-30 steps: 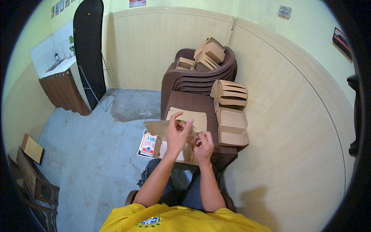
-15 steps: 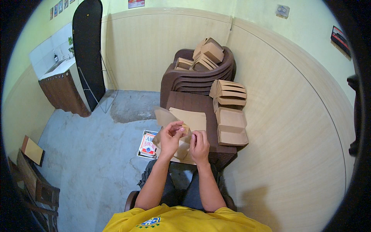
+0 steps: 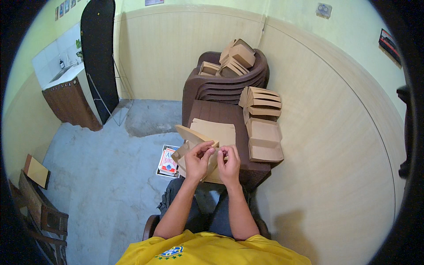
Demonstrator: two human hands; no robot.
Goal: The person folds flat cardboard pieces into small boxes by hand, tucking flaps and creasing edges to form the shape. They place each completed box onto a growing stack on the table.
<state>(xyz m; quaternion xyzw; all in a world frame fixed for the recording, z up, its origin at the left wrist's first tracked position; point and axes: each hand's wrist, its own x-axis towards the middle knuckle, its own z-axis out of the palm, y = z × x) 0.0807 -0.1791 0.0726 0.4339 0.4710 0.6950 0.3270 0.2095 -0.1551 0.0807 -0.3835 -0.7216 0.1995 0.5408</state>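
Note:
A partly folded brown cardboard box (image 3: 190, 135) is tilted up in front of me, one panel slanting to the far left. My left hand (image 3: 198, 161) grips its side, thumb and fingers pinched near a corner. Close beside it, my right hand (image 3: 229, 162) pinches the same corner's edge, fingers curled. Beneath the box lie flat cardboard blanks (image 3: 222, 128), resting on the seat of a brown plastic chair stack (image 3: 204, 110). My hands hide the corner fold and much of the box's near part.
Folded cardboard boxes (image 3: 264, 106) and an opened box (image 3: 265, 132) line the right side of the seat. More boxes (image 3: 238, 55) are piled on the stacked chairs behind. A white container (image 3: 168, 161) with red-and-white packs stands left of the seat. An ironing board (image 3: 98, 57) leans near the sink.
The box's panel has turned from a blurred, flatter pose to a raised slant. Both hands have drawn closer together at its corner.

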